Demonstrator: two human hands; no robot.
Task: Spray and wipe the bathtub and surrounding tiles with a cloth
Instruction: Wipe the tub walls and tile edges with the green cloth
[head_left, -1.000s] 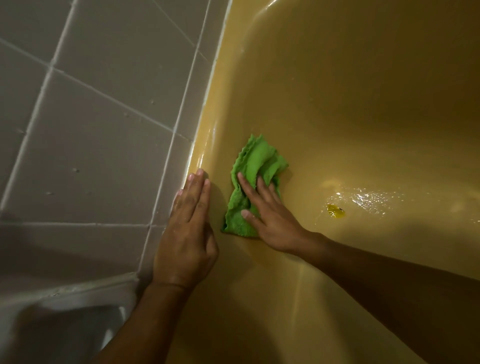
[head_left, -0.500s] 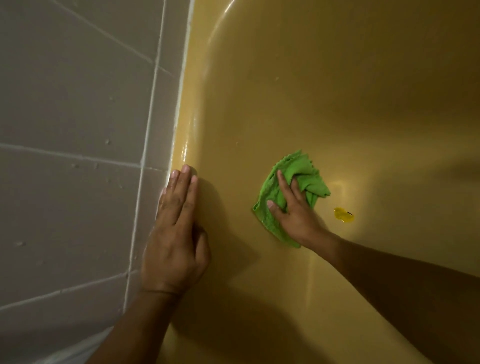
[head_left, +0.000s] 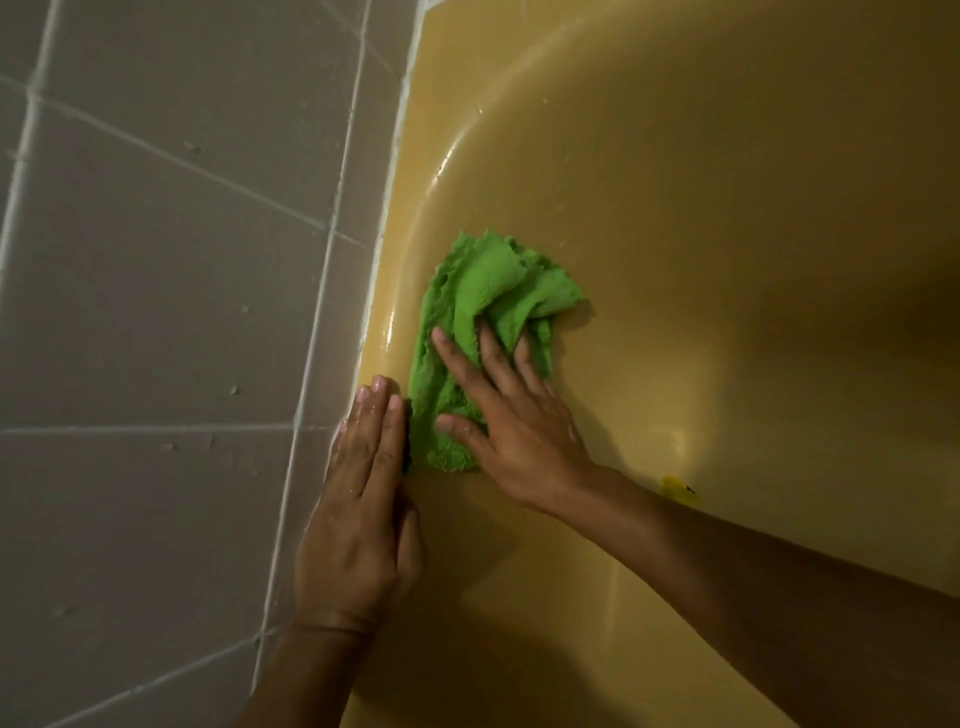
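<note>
A crumpled bright green cloth (head_left: 483, 296) lies against the inner wall of the yellow bathtub (head_left: 701, 218), close to its left rim. My right hand (head_left: 511, 421) presses flat on the cloth with straight, spread fingers; two fingertips are tucked under a fold. My left hand (head_left: 363, 499) rests flat on the tub rim, fingers straight and together, just left of the cloth's lower edge. Grey tiles (head_left: 156, 312) with white grout fill the left side. No spray bottle is in view.
A small yellow spot (head_left: 679, 489) sits on the tub surface right of my right wrist. Wet glints show along the tub's curved rim. A white caulk line separates tub and tiles.
My right hand has slid the cloth left and up, from the tub's middle back to the wall beside my left hand. My left hand stays on the rim.
</note>
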